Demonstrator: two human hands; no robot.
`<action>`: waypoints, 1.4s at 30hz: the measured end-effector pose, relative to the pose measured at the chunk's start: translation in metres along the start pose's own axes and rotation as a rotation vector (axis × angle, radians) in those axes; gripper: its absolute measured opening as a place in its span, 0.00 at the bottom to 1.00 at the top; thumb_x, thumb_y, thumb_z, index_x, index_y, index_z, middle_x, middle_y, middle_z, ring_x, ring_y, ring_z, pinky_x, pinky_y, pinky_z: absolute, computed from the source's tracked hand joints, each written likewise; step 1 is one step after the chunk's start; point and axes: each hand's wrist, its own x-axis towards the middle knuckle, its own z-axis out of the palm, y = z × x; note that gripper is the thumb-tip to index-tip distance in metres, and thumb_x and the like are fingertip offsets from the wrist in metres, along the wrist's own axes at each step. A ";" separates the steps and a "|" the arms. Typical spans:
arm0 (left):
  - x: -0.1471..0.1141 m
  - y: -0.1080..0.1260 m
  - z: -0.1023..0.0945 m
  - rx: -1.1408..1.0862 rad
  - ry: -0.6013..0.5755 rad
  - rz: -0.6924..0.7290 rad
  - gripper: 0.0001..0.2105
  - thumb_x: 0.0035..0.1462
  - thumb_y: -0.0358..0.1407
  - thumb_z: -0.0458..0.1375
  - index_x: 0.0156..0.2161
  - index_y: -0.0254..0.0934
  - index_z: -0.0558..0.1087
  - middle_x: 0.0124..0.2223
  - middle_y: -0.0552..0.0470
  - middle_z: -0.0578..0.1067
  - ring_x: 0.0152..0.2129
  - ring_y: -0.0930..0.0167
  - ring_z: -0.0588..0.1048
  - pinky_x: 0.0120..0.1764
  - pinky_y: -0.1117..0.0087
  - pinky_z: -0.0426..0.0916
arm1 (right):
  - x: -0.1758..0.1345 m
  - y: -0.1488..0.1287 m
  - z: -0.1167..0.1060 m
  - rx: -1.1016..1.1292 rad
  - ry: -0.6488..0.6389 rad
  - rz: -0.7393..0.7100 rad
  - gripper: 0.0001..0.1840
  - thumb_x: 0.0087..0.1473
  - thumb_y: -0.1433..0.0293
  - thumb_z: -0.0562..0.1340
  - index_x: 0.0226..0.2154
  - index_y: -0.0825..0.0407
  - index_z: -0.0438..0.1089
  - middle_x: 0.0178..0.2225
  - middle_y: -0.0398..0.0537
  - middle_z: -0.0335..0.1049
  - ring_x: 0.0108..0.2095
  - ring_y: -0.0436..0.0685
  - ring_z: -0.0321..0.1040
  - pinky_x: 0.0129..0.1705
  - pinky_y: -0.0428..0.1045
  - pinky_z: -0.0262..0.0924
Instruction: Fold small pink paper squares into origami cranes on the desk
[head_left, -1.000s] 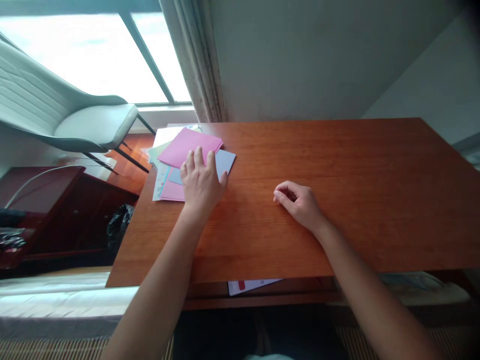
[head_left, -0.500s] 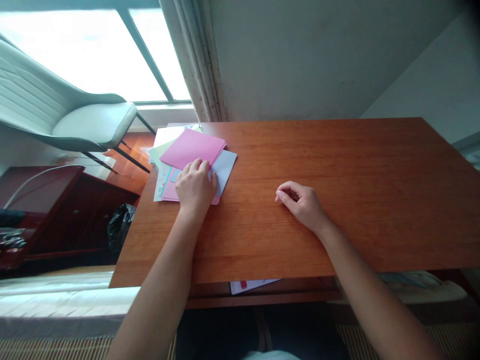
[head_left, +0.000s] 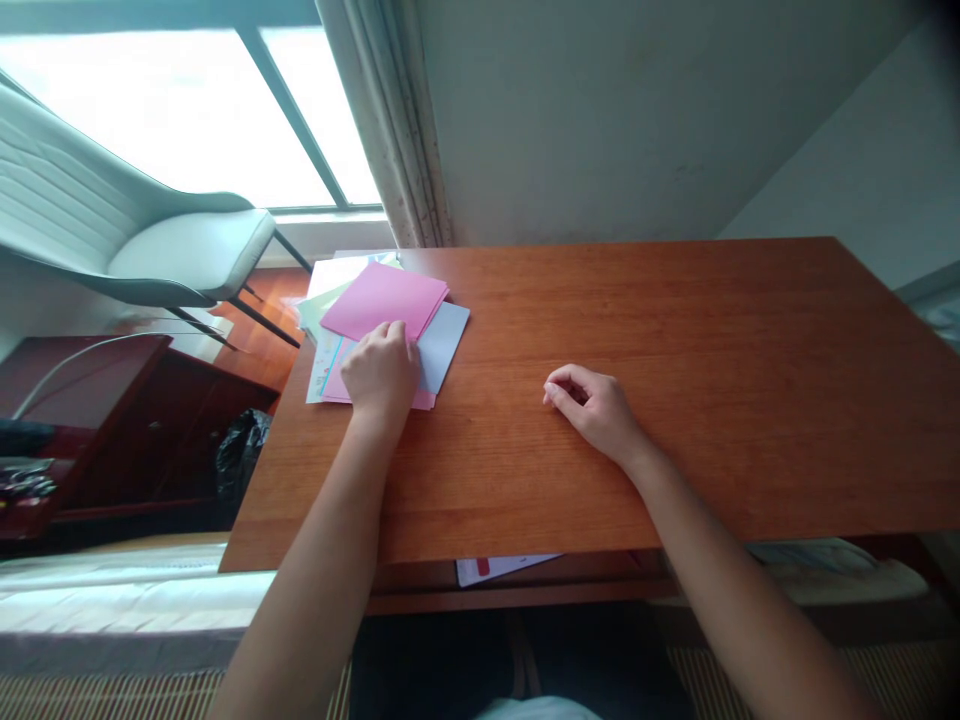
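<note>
Pink rectangular paper [head_left: 424, 401] lies at left on the brown wooden desk [head_left: 735, 390]. Right hand [head_left: 589, 405] rests apart, thumb and fingertips together; left hand [head_left: 382, 368] curls over the paper, grip hidden. Dragging could skew the pale blue-grey sheet [head_left: 446, 343] and upper pink sheets [head_left: 385, 300] beyond: they overlap loosely.

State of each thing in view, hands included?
Left hand: fingers curled over the paper pile; grip hidden.
Right hand: loosely curled on the table, nothing visible inside.
Upper pink sheets: lying askew on the pile.
Blue-grey sheet: partly covered.
Curtain: gathered beside the window.
Chair: upright.
</note>
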 end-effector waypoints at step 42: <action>0.002 -0.021 -0.008 0.107 -0.005 0.064 0.14 0.61 0.48 0.55 0.36 0.41 0.75 0.37 0.46 0.79 0.33 0.59 0.77 0.28 0.66 0.58 | 0.000 0.000 0.000 -0.030 -0.002 -0.020 0.08 0.60 0.67 0.60 0.30 0.48 0.70 0.28 0.43 0.75 0.28 0.53 0.70 0.31 0.49 0.61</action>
